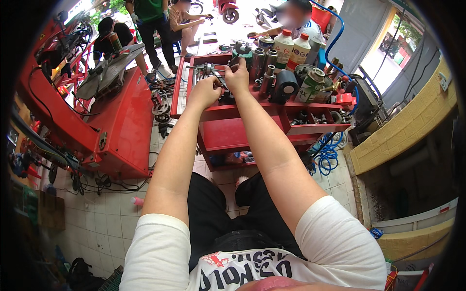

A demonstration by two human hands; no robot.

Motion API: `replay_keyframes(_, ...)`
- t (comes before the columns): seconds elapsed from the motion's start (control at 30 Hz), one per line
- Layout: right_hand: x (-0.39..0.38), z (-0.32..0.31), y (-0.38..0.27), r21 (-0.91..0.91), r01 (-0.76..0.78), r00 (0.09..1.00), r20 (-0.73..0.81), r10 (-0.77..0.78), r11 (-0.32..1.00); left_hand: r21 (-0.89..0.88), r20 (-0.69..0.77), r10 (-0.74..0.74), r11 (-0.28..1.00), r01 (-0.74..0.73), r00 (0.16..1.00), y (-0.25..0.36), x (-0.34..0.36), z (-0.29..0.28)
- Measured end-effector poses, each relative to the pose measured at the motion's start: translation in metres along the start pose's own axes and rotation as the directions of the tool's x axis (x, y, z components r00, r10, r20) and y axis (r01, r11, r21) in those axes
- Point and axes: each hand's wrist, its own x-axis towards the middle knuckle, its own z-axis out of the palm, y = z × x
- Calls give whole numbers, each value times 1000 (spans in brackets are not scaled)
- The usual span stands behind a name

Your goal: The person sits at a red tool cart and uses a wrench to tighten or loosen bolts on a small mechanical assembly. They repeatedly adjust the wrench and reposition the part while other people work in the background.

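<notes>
Both my arms reach forward over the left part of a red tool cart. My left hand is closed, its fingers curled inward; what it holds, if anything, is too small to make out. Just right of it and slightly farther off, my right hand is closed too, thumb and fingers pinched together, with its contents hidden. Beyond my left hand a metal tool with a reddish part lies across the tray. Sockets stand upright to the right of my right hand.
Bottles, a spray can and a black cylindrical object crowd the cart's right half. A red lift machine stands left, with cables on the tiled floor. A coiled blue hose hangs at right. Several people are farther off.
</notes>
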Motion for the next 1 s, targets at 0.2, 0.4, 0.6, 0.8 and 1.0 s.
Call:
replay_keyframes(0.2, 0, 2, 4, -123, 232, 960, -134, -247, 965, -13, 6, 5, 1000, -5, 1000, 0, 4, 4)
replay_keyframes(0.4, -2, -4, -16, -135, 311, 942, -88, -324, 941, 1, 11, -23, 1000, 23, 1000, 0, 0, 1)
replay_keyframes(0.6, -7, -9, -30, -122, 293, 956, 0, -295, 948, 14, 12, -16, 1000, 15, 1000, -1, 1, 0)
replay_keyframes(0.8, -10, -11, -32, -183, 261, 965, 34, -259, 948, 25, 11, -22, 999, 22, 1000, 11, -2, -4)
replay_keyframes(1.0, -13, -10, -35, -217, 212, 976, 89, -197, 953, 50, -11, -5, 999, 5, 1000, 4, -3, -5)
